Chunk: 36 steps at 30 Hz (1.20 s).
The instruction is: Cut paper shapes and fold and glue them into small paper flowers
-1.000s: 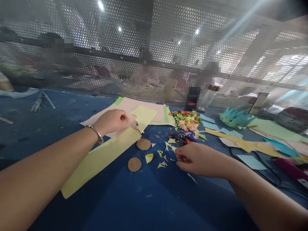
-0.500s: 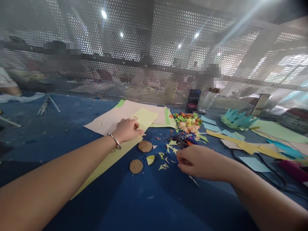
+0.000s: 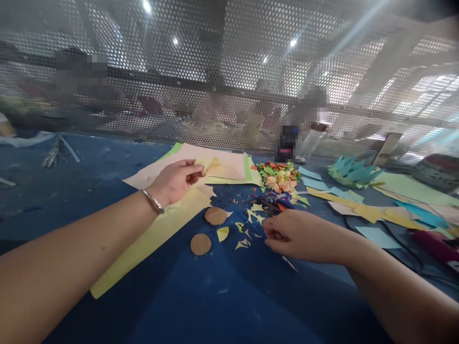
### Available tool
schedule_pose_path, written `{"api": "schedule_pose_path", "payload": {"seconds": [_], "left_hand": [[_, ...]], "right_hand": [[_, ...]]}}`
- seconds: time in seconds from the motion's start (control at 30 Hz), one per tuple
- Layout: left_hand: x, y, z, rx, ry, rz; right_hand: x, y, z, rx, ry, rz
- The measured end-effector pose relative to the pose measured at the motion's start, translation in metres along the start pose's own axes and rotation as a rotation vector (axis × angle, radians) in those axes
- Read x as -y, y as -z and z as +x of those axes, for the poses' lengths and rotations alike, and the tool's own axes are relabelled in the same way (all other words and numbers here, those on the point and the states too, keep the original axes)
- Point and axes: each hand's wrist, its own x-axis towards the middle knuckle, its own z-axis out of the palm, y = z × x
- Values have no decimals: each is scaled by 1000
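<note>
My left hand, with a silver bangle at the wrist, pinches the far end of a long yellow paper sheet. That end is raised and blurred above pale pink paper. Closed with curled fingers, my right hand rests on the blue table beside paper scraps; what its fingers hold is hidden. A thin metal tip sticks out below it. Between the hands lie two brown discs and a small yellow paper piece. A dark tool with orange parts lies just beyond my right hand.
A heap of cut paper petals sits past my right hand. Right of it are blue paper pieces, a spiky blue paper flower and a dark cable. A clear bottle stands by the perforated screen.
My left hand has turned and drawn back leftward, lifting and folding back the far end of the yellow sheet. My right hand has stayed in place. The view has shifted slightly.
</note>
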Motion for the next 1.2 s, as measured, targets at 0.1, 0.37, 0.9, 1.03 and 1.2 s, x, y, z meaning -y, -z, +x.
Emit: {"api": "schedule_pose_path", "payload": {"seconds": [0.1, 0.37, 0.9, 1.03, 1.2], "left_hand": [[-15, -2, -2, -29, -19, -186], [-26, -25, -27, 89, 116, -357], [-28, -13, -18, -328, -427, -20], [-15, -2, -5, -376, -301, -14], [-13, 8, 6, -404, -194, -118]], "right_hand": [[-1, -1, 0, -2, -2, 3], [4, -2, 2, -64, -18, 9], [20, -11, 11, -255, 126, 117], [20, -9, 12, -242, 111, 116], [17, -9, 11, -253, 104, 120]]}}
